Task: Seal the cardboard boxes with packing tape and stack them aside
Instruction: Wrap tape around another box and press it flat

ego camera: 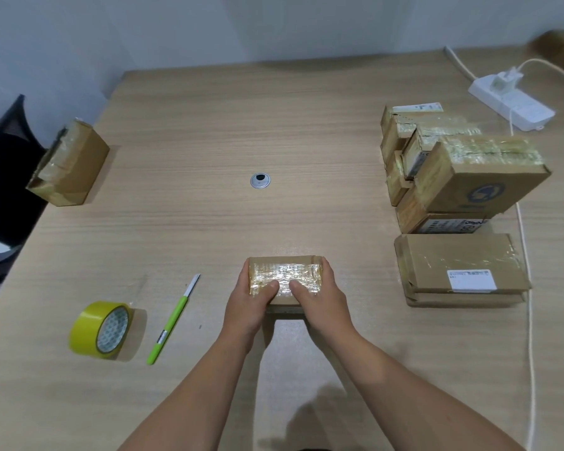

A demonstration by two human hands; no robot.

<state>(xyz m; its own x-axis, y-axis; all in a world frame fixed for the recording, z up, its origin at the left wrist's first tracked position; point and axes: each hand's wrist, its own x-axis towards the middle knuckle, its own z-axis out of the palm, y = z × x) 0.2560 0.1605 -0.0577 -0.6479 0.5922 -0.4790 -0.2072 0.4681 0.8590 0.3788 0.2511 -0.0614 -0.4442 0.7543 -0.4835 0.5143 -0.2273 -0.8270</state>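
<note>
At the lower centre of the frame, the left hand (249, 307) and right hand (321, 304) hold one small box (285, 275) that rests on the surface (209, 125). Each grip is wrapped round one short end of it, fingers curled over the sides and thumbs pressed on the glossy taped top, tips nearly meeting. Bare wood lies open in front of the box and to both sides.

To the lower left, well apart from the hands, one yellow tape roll (103, 330) stands on its edge. One green cutter (170, 323) lies between it and the left hand, with its blade end pointing away up the frame.

At the right, two flat boxes (459, 268) lie one on the other, near the small box but not touching it. Behind them rises a pile of boxes (463, 170), perhaps five, though overlaps hide the true count. A white cord (529, 320) runs down the frame just beside both stacks.

A round cable cap (260, 181) sits mid-frame with open room all about it. One lone box (72, 164) sits at the surface's left edge, beside a dark chair (4, 164). At the upper right lies one power strip (511, 104).
</note>
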